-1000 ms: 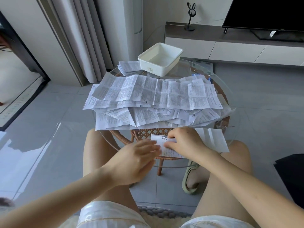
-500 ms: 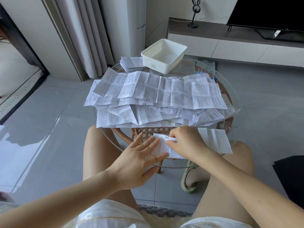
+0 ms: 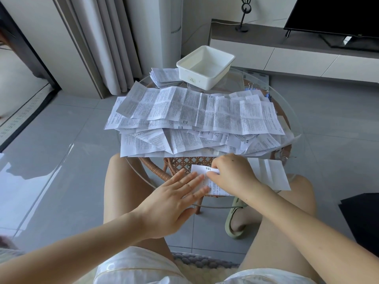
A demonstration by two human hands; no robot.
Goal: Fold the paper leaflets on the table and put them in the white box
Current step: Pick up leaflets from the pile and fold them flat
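One leaflet (image 3: 199, 170) at near tabletop (image 3: 295, 119) edge | left grip (image 3: 174, 201) flat, pressing its left end | right grip (image 3: 231, 175) pinches its middle | long axis left-right | box (image 3: 205, 78) far side, beyond pile (image 3: 194, 124), straight ahead

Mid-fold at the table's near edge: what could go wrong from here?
1. The leaflet lies near the glass table's rim; under the flat left hand and pinching right hand it might slide and crease crookedly.
2. The loose pile overhangs the table; reaching across it to the white box could knock sheets off.

One white box (image 3: 198, 78), two hands (image 3: 170, 201) (image 3: 231, 175)
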